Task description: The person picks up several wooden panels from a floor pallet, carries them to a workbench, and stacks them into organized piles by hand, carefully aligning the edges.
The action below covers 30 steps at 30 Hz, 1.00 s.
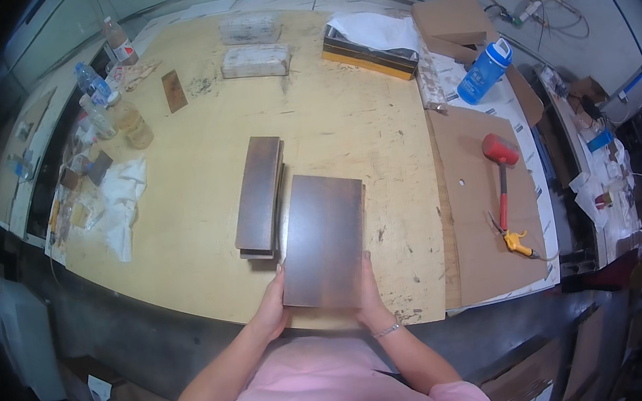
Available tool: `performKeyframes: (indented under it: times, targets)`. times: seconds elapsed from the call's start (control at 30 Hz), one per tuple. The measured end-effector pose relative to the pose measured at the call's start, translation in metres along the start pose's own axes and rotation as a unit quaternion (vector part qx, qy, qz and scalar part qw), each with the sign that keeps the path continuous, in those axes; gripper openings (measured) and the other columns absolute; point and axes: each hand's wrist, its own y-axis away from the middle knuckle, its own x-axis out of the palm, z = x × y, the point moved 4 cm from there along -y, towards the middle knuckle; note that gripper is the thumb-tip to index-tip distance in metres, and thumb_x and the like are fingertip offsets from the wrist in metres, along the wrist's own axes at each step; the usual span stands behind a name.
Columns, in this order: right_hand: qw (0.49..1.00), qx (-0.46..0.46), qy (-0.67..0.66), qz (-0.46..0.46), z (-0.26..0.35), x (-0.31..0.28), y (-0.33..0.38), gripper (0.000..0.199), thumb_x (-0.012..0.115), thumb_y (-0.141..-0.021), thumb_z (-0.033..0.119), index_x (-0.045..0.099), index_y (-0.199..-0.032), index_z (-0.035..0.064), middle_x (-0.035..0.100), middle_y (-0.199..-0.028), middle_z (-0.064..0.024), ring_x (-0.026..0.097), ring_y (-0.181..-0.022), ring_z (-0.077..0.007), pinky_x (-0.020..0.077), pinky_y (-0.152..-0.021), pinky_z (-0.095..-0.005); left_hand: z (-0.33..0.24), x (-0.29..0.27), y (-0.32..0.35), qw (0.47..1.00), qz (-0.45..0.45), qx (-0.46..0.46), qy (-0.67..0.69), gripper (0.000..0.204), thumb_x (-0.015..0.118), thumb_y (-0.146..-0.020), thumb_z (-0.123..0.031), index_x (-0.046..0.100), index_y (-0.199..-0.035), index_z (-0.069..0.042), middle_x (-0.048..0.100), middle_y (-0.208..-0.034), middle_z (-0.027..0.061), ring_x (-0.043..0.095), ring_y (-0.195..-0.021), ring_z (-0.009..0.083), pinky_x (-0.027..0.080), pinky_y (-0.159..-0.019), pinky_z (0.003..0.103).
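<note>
Between my two hands is a wide dark brown wooden board (323,239) with a smooth, slightly glossy face. My left hand (272,303) is closed on its near left edge, and my right hand (369,289) grips the near right edge; the fingers under it are hidden. Just to the left, a narrower pair of stacked dark brown planks (259,195) lies lengthwise on the table. The held board's far left side comes close to these planks. Whether the held board rests on the table or is lifted, I cannot tell.
The pale wooden table (199,158) carries two wrapped blocks (255,61) and a black-and-yellow box (369,58) at the back. Bottles (93,83) and white cloth (126,209) line the left. Rightward, a red mallet (502,181), yellow air gun (517,243) and blue bottle (484,72) lie about the cardboard (484,262).
</note>
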Motion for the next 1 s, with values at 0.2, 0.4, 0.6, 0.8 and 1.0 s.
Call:
performKeyframes:
  times: [0.2,0.4,0.6,0.8,1.0]
  targets:
    - [0.999,-0.021,-0.003,-0.04,-0.005,0.011,0.009,0.063,0.031,-0.103,0.058,0.048,-0.136,0.0074,0.057,-0.124,-0.0064,0.055,-0.113,-0.02,0.0468,-0.098,-0.035,-0.009,-0.015,0.006,0.997,0.067,-0.022,-0.019,0.064,0.034,-0.105,-0.05,0.036,-0.149,-0.003,0.043,-0.148,0.0095,0.04,-0.136,0.0206,0.03,-0.114,0.037]
    - [0.925,-0.201,0.209,-0.247,-0.042,-0.038,0.063,0.021,0.048,-0.1,0.018,0.063,-0.105,0.004,0.066,-0.097,-0.0069,0.062,-0.084,-0.0164,0.0521,-0.075,-0.0281,-0.054,-0.122,0.011,0.99,-0.073,0.009,-0.12,0.043,0.058,-0.099,-0.027,0.053,-0.134,-0.003,0.06,-0.126,0.0047,0.055,-0.116,0.0161,0.041,-0.102,0.033]
    - [0.912,-0.078,0.387,-0.106,-0.148,0.065,0.098,0.04,0.069,-0.087,0.004,0.059,-0.125,0.0001,0.065,-0.119,-0.0109,0.063,-0.112,-0.0193,0.052,-0.092,-0.0325,-0.19,-0.142,-0.132,0.974,-0.039,0.143,-0.169,0.047,0.055,-0.1,-0.028,0.051,-0.137,0.0,0.06,-0.13,0.0072,0.054,-0.12,0.0174,0.039,-0.103,0.033]
    - [0.862,-0.255,0.389,-0.201,-0.113,0.165,0.005,0.078,0.071,-0.083,0.001,0.028,-0.148,-0.0054,0.04,-0.147,-0.0205,0.043,-0.135,-0.026,0.0383,-0.109,-0.0359,-0.196,-0.106,-0.244,0.96,0.176,0.073,-0.207,0.043,0.045,-0.104,-0.03,0.061,-0.123,0.005,0.065,-0.119,0.0115,0.058,-0.107,0.0182,0.043,-0.097,0.033]
    - [0.896,-0.255,0.271,-0.242,-0.11,0.149,-0.042,0.055,0.068,-0.082,-0.003,0.045,-0.132,-0.0046,0.057,-0.125,-0.0119,0.057,-0.114,-0.0189,0.044,-0.1,-0.0303,-0.186,-0.1,-0.241,0.958,0.175,0.108,-0.201,0.046,0.042,-0.105,-0.034,0.066,-0.113,0.005,0.069,-0.105,0.0101,0.059,-0.095,0.0184,0.044,-0.091,0.033]
